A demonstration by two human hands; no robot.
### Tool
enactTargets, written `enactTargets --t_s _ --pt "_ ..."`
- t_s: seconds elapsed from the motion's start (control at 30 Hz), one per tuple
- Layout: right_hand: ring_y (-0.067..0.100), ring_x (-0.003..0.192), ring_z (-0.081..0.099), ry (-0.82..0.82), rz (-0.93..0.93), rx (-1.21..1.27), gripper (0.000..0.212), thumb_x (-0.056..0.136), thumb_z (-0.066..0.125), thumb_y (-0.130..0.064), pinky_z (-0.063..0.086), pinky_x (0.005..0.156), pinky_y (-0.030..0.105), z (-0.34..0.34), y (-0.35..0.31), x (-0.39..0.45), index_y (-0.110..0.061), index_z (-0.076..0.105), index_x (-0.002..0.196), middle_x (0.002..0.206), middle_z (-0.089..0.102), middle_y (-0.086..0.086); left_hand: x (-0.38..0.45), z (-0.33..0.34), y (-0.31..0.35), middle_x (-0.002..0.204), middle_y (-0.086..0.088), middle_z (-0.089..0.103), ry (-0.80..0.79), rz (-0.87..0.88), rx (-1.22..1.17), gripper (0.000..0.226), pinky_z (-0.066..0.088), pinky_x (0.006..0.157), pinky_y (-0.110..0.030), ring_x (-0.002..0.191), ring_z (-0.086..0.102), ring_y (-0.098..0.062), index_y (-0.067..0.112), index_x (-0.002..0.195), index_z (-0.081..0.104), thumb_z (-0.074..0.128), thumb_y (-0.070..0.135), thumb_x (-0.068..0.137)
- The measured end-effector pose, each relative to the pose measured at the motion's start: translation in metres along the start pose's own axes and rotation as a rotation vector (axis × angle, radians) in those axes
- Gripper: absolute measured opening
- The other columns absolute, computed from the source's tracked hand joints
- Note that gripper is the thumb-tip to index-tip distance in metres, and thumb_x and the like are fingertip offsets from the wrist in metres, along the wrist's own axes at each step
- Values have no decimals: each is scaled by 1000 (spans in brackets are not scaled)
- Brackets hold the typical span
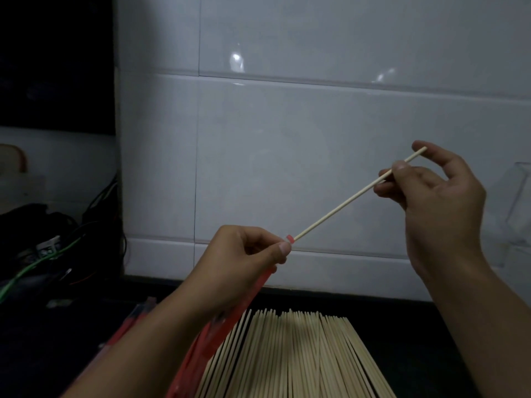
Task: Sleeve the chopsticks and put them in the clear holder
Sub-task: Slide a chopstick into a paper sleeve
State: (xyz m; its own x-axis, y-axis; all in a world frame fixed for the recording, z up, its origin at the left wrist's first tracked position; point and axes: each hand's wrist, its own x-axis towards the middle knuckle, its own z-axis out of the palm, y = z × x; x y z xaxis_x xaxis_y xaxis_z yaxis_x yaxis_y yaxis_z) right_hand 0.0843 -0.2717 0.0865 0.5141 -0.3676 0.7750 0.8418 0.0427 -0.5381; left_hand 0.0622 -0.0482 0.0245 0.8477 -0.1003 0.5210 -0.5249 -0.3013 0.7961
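While a chopstick [349, 199] is pinched by the right hand [436, 193] and its tip meets the red sleeve [230, 317] pinched by the left hand [244, 259], loose chopsticks [290, 357] lie on the desk [431, 340] below; cables [43, 254] are seen left, a faint clear holder [514, 202] right.

A pale wooden chopstick [347, 200] slants through the air above the dark bench [431, 340], its lower tip entering the mouth of a red paper sleeve [230, 320], its upper end raised toward the right. The sleeve hangs long and flat, running down toward the bench's near edge. Beneath, a wide bundle of bare chopsticks [296, 357] lies side by side on the bench, tips toward the tiled wall, reaching to the near edge. More red sleeves [135, 320] lie left of the bundle. The clear holder [514, 214] stands faintly visible at the right edge.
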Motion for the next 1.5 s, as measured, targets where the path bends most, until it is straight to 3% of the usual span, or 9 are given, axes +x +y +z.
enactTargets --t_s 0.23,1.5 --pt "20 64 69 12 21 12 27 94 62 -6 58 72 30 0 2 0 -13 57 120 73 74 8 1 0 -4 78 3 76 14 -29 -5 14 57 70 -20 74 71 -10 19 84 77 70 30 89" --pt "19 63 68 -15 66 -3 26 93 62 -5 58 72 31 1 6 -2 -11 59 119 71 73 8 1 1 -5 79 4 76 -25 -14 -23 13 55 69 -19 75 71 -10 20 87 77 69 31 89"
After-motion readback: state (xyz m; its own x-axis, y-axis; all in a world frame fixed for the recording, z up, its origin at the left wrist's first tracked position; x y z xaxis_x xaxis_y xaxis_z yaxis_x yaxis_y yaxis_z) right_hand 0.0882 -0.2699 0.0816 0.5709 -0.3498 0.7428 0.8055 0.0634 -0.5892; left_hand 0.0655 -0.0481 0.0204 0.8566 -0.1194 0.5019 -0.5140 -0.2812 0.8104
